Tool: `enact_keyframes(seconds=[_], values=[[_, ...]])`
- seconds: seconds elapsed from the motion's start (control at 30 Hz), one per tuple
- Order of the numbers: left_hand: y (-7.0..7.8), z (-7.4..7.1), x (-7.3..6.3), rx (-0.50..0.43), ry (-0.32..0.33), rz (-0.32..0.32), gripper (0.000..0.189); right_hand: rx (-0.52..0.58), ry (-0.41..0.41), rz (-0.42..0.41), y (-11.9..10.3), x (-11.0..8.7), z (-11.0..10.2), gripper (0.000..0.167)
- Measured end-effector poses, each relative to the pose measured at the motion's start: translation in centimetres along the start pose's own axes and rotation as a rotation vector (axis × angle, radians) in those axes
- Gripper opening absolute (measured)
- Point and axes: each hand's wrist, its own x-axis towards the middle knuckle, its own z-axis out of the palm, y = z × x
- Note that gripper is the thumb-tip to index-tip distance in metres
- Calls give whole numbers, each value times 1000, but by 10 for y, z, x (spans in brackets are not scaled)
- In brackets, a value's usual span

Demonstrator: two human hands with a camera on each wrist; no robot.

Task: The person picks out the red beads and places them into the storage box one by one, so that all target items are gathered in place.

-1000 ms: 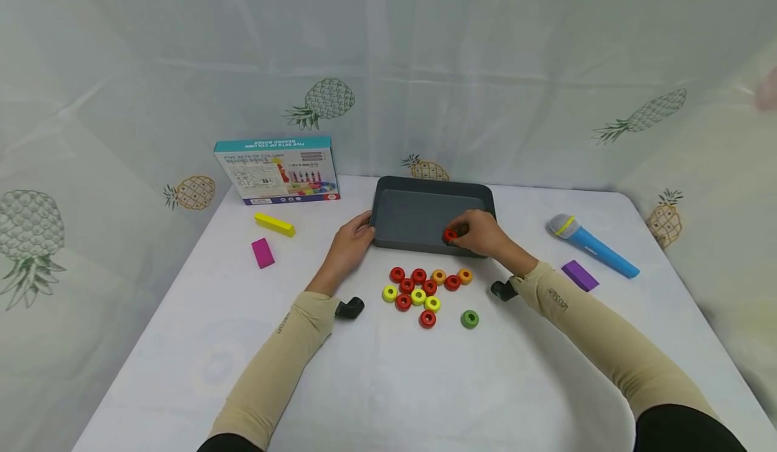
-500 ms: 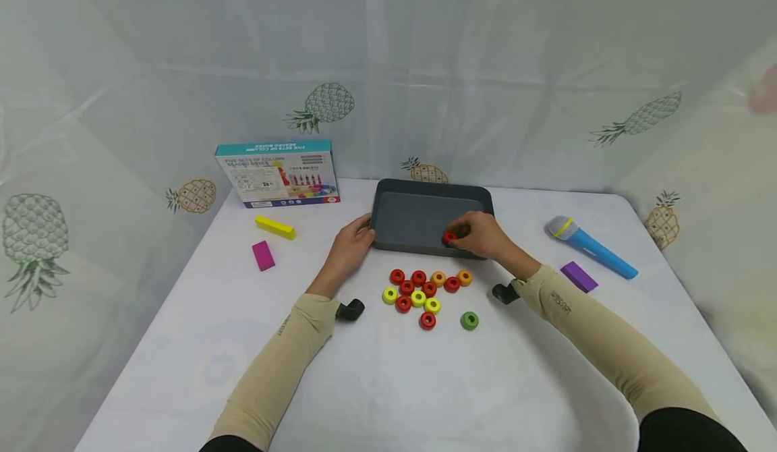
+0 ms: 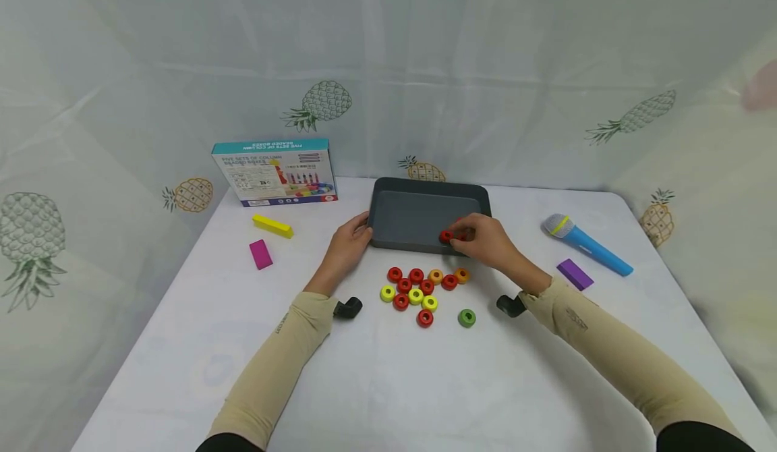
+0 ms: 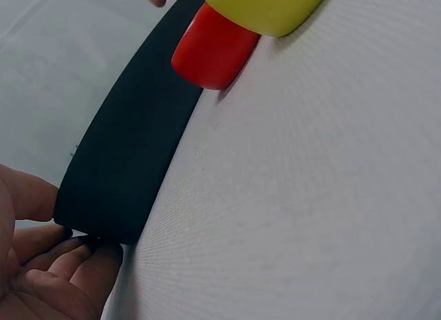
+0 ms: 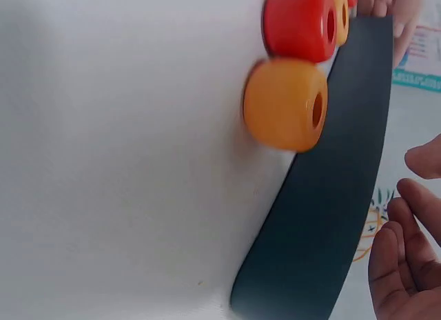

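Observation:
A dark grey tray (image 3: 419, 212) stands at the back of the table. My left hand (image 3: 347, 243) grips its left end, thumb at the rim and fingers against the side in the left wrist view. A red bead (image 3: 446, 237) with a hole lies in the tray's front right part. My right hand (image 3: 487, 239) is just right of that bead, partly covering more red beads behind its fingers. In the right wrist view, the right thumb and fingers (image 5: 400, 258) stand apart, with nothing seen between them. In front of the tray, several red, orange and yellow beads (image 3: 415, 296) lie grouped.
A green bead (image 3: 467, 318) lies apart at the front. On the left are a yellow block (image 3: 272, 226), a pink block (image 3: 261, 254) and a toy box (image 3: 276, 172). On the right lie a blue microphone (image 3: 589, 244) and a purple block (image 3: 574, 274).
My right hand has let go of the red bead and drawn slightly to the right, leaving the bead in the tray. The left hand stays at the tray's end.

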Motion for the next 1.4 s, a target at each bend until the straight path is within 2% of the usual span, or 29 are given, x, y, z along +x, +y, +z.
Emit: enact_keyframes(seconds=[0.23, 0.53, 0.83, 1.4], values=[[1, -1, 1, -2, 4, 3, 52, 10, 8, -26, -6, -13, -2, 23], [3, -1, 1, -3, 4, 11, 51, 54, -22, -37, -11, -29, 2, 24], [-1, 0, 0, 4, 4, -3, 50, 93, -112, -59, -10, -46, 14, 27], [0, -1, -2, 16, 1, 3, 51, 68, -150, -50, -6, -53, 28, 29]])
